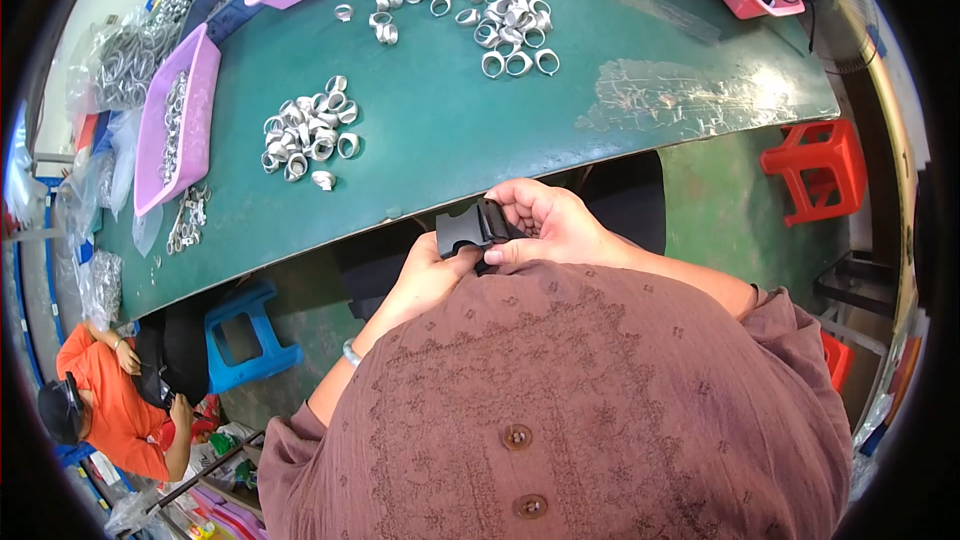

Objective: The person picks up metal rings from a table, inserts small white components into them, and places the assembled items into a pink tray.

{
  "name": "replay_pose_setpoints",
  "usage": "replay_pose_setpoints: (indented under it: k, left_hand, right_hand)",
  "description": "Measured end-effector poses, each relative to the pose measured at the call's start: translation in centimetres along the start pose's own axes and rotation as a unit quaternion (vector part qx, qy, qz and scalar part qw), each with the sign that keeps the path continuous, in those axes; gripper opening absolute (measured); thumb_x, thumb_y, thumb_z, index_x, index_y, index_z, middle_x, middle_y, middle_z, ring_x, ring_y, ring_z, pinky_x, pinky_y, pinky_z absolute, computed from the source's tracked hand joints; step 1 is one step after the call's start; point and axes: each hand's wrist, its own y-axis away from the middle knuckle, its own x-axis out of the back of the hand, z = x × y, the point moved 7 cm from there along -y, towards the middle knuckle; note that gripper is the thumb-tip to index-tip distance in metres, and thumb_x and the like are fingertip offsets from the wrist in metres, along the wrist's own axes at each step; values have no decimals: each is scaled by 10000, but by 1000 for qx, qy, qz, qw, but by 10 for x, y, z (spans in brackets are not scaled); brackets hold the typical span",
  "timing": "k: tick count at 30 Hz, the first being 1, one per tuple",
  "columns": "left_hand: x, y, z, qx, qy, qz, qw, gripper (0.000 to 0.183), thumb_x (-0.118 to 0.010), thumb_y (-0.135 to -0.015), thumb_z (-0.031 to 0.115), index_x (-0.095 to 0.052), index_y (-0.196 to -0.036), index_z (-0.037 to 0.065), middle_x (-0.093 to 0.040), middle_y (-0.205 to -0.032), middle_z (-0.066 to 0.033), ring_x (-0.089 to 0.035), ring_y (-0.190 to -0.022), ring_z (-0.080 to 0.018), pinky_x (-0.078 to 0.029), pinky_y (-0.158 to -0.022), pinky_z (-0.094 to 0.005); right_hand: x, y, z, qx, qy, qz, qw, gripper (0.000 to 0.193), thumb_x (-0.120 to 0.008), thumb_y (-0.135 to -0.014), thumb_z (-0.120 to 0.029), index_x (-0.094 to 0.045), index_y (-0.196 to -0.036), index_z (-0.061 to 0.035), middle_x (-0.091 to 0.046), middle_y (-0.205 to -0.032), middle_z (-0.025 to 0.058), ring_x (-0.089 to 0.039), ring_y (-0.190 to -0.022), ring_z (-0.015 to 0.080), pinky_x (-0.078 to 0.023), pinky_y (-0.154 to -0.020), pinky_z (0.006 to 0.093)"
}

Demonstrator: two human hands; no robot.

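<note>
Head view: a black plastic buckle-like clip [462, 228] is clamped between the left hand [428, 275] at lower left and the right hand [555, 228] at right. Its long axis is aligned roughly left-to-right, on the wearer's side of the green tabletop [420, 130].

Metal rings [513, 20] heaped on a worktable [430, 120] suggest a workshop.

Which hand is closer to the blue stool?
Left. The left hand is to the right of the blue stool, on the black buckle; the right hand, also on the buckle, is farther right.
</note>
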Motion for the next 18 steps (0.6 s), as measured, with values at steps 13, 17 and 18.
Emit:
replay_pose_setpoints:
  k: [13,17,18]
  left_hand:
    - [-1,-4,-1,-7,-74,36,997,227,-526,-799,183,-571,-852,-32,-599,-766,-65,-538,-713,-112,-439,-644,-265]
    - [-2,-2,-1,8,-92,46,995,223,-512,-811,180,-573,-817,-35,-594,-725,-58,-530,-684,-105,-437,-626,-261]
    - [-2,-3,-1,2,-98,44,994,225,-508,-814,179,-572,-805,-37,-593,-717,-57,-528,-675,-102,-436,-621,-260]
  right_hand:
    - [2,-1,3,-25,-23,15,999,452,-661,-730,21,-432,-1118,55,-585,-921,86,-560,-820,93,-472,-699,225]
    - [4,0,5,-23,-40,23,999,454,-665,-725,24,-436,-1116,53,-583,-923,81,-556,-831,92,-465,-714,225]
    - [4,0,4,-25,-40,22,999,457,-667,-722,28,-437,-1115,51,-583,-922,80,-554,-835,92,-461,-721,226]
